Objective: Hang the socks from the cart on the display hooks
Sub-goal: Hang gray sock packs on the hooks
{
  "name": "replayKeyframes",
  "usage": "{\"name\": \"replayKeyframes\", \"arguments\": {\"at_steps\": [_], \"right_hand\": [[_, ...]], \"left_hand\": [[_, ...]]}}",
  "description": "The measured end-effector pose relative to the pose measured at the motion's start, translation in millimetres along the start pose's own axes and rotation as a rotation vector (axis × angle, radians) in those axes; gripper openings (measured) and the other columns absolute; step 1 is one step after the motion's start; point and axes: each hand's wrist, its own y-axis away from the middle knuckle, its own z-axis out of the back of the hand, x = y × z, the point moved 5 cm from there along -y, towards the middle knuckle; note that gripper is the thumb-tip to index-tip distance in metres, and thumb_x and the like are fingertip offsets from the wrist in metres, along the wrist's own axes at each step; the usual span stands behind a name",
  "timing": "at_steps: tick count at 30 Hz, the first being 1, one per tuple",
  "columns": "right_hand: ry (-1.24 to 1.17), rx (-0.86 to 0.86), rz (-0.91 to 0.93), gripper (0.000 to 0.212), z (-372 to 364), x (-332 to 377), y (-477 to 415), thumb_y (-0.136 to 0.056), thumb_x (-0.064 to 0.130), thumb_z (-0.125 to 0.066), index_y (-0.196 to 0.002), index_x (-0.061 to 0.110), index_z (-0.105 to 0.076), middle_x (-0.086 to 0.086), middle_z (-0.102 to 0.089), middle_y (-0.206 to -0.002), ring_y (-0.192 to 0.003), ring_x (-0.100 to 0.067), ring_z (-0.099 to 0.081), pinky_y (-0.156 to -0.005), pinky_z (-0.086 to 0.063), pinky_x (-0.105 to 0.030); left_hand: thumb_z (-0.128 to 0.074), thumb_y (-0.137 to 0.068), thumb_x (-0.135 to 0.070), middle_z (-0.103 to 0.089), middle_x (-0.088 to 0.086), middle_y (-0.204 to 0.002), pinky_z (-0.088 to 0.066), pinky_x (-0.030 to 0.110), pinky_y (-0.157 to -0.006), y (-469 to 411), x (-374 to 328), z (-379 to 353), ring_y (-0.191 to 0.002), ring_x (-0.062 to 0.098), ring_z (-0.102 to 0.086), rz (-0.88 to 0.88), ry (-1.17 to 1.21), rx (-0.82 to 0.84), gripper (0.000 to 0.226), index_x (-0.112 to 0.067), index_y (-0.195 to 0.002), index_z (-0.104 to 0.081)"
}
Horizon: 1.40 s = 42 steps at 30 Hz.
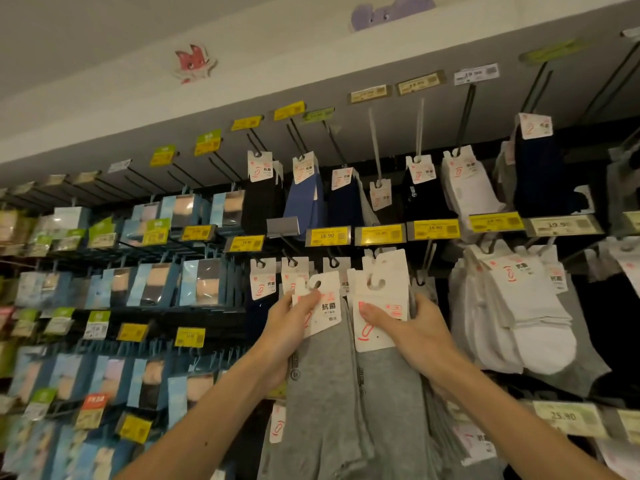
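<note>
Socks (329,393): two grey packs held up side by side in front of the rack's middle, at its second row. The grey fabric hangs down between the two forearms.
Left pack (329,310): a white card on top, tilted a little to the right, with its hole uppermost. The card overlaps hung cards behind it.
Right pack (391,296): its white card stands upright, just beside the left one, with more cards stacked behind.
Left hand (294,320): grasps the left card by its left edge, fingers curled over the front, one fingertip up by the hole.
Right hand (415,327): grasps the right card, thumb flat across the front, fingers wrapped round its right edge.
Hooks (333,262): black prongs just above the two cards, each carrying carded socks. Whether either held card is on a prong, I cannot tell.
Rack (394,133): a grey wall with rows of prongs, running edge to edge.
Price tags (327,235): yellow, in a line between the top and second rows.
White socks (540,341): hang toward the rack's right edge, near the right hand.
Boxes (204,282): blue packets fill the rack's left half.
</note>
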Motion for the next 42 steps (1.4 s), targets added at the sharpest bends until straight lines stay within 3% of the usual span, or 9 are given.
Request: {"name": "replayKeyframes", "arguments": {"at_steps": [4, 10, 16, 20, 25, 31, 36, 38, 42], "right_hand": [[0.012, -0.026, 0.022, 0.068, -30, -8, -34, -0.065, 0.044, -0.088, -0.124, 0.023, -0.060, 0.006, -0.076, -0.103, -0.090, -0.013, -0.074, -0.085, -0.061, -0.042], [0.037, -0.093, 0.079, 0.059, -61, -9, -79, -0.073, 0.042, -0.084, -0.122, 0.024, -0.056, 0.010, -0.072, -0.098, -0.085, -0.007, -0.071, -0.066, -0.057, -0.025], [0.057, -0.142, 0.101, 0.057, -79, -18, -109, -0.073, 0.041, -0.084, -0.121, 0.025, -0.057, 0.008, -0.072, -0.099, -0.085, -0.007, -0.072, -0.069, -0.058, -0.027], [0.062, -0.163, 0.119, 0.058, -87, -25, -120, -0.073, 0.042, -0.083, -0.122, 0.027, -0.056, 0.008, -0.072, -0.103, -0.090, -0.009, -0.072, -0.072, -0.059, -0.028], [0.062, -0.150, 0.138, 0.060, -96, -31, -127, -0.072, 0.042, -0.084, -0.123, 0.027, -0.055, 0.008, -0.073, -0.106, -0.090, -0.007, -0.072, -0.077, -0.061, -0.031], [0.047, -0.101, 0.150, 0.071, -101, -35, -133, -0.066, 0.046, -0.086, -0.127, 0.026, -0.055, 0.007, -0.075, -0.107, -0.091, -0.008, -0.074, -0.084, -0.061, -0.039], [0.011, -0.072, 0.133, 0.064, -98, -35, -132, -0.069, 0.041, -0.086, -0.124, 0.026, -0.058, 0.007, -0.076, -0.105, -0.089, -0.009, -0.074, -0.084, -0.061, -0.038], [0.001, -0.072, 0.121, 0.060, -95, -35, -130, -0.070, 0.039, -0.086, -0.122, 0.025, -0.059, 0.006, -0.076, -0.103, -0.088, -0.009, -0.075, -0.084, -0.061, -0.038], [-0.020, -0.076, 0.112, 0.048, -90, -35, -125, -0.074, 0.034, -0.085, -0.114, 0.025, -0.061, 0.006, -0.077, -0.098, -0.084, -0.009, -0.075, -0.079, -0.062, -0.034]], "left_hand": [[-0.060, -0.098, -0.034, -0.077, 0.004, -0.088, -0.062, 0.035, -0.073, -41, 5, 34, -0.079, 0.017, -0.075, -0.042, -0.124, -0.019, 0.009, -0.028, -0.105, -0.059], [-0.057, -0.099, -0.019, -0.065, 0.004, -0.105, -0.055, 0.022, -0.056, -120, 2, 71, -0.071, 0.011, -0.072, -0.134, -0.314, -0.055, 0.041, -0.034, -0.136, -0.045], [-0.049, -0.103, -0.021, -0.061, -0.001, -0.102, -0.054, 0.019, -0.053, -190, 2, 80, -0.076, 0.011, -0.069, -0.209, -0.368, -0.020, 0.045, -0.030, -0.147, -0.038], [-0.051, -0.103, -0.021, -0.066, 0.003, -0.099, -0.060, 0.030, -0.066, -213, -1, 87, -0.076, 0.013, -0.071, -0.416, -0.419, -0.047, 0.043, -0.033, -0.142, -0.037], [-0.053, -0.102, -0.020, -0.065, -0.005, -0.094, -0.058, 0.022, -0.060, -223, -11, 89, -0.073, 0.001, -0.069, -0.705, -0.435, -0.073, 0.027, -0.029, -0.127, -0.048], [-0.060, -0.098, -0.033, -0.061, -0.011, -0.107, -0.059, 0.045, -0.079, -244, -9, 90, -0.095, 0.012, -0.065, -0.882, -0.519, -0.195, 0.014, -0.037, -0.111, -0.055], [-0.064, -0.096, -0.027, -0.063, -0.002, -0.102, -0.054, 0.016, -0.058, -262, 2, 92, -0.075, -0.002, -0.068, -0.658, -0.439, -0.084, 0.033, -0.027, -0.127, -0.053], [-0.065, -0.096, -0.028, -0.064, 0.001, -0.095, -0.049, 0.012, -0.051, -266, 15, 92, -0.064, -0.006, -0.066, -0.525, -0.474, -0.033, 0.033, -0.026, -0.127, -0.054], [-0.063, -0.097, -0.030, -0.061, -0.004, -0.091, -0.050, 0.012, -0.052, -266, 37, 96, -0.064, -0.007, -0.064, -0.534, -0.523, -0.084, 0.022, -0.026, -0.117, -0.058]]}}
